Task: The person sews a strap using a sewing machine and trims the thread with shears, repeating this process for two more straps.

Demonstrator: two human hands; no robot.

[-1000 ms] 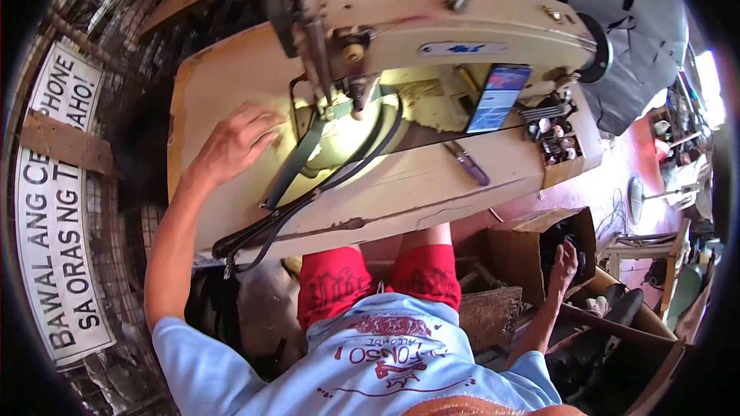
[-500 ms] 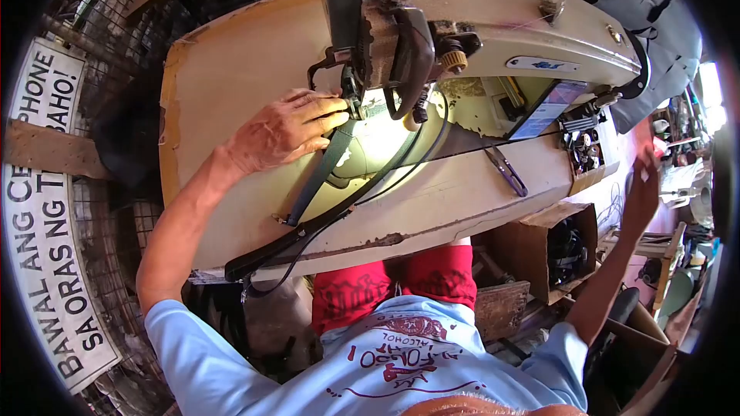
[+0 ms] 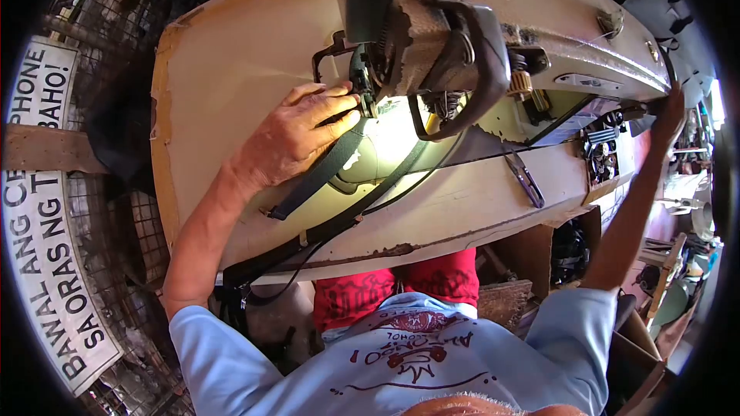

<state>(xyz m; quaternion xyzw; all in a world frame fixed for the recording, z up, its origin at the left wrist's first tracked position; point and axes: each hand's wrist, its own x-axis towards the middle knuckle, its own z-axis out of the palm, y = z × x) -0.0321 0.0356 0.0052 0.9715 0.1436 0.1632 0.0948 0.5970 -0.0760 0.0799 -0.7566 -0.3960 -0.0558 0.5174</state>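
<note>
My left hand (image 3: 297, 135) is beside the needle area of a large sewing machine (image 3: 532, 23), its fingers closed on a dark webbing strap (image 3: 331, 160) close to the black metal parts under the head. The strap's free end slants down toward me on the pale machine bed (image 3: 231, 85). A lamp lights the bed right of my fingertips. At the far right end of the machine, my right hand (image 3: 667, 115) is raised against the dark handwheel (image 3: 669, 69). Its fingers are small and partly hidden there.
A longer black strap (image 3: 308, 239) runs along the bed and over its front edge. Thread snips (image 3: 526, 181) lie to the right, near a phone (image 3: 570, 125) and a box of bobbins (image 3: 605, 150). A cardboard box (image 3: 574, 250) stands below; wire mesh and a sign (image 3: 54, 262) are at left.
My right hand has moved up and inward to the machine's wheel end. My left hand stays at the strap by the needle area. The view has moved nearer the machine head.
</note>
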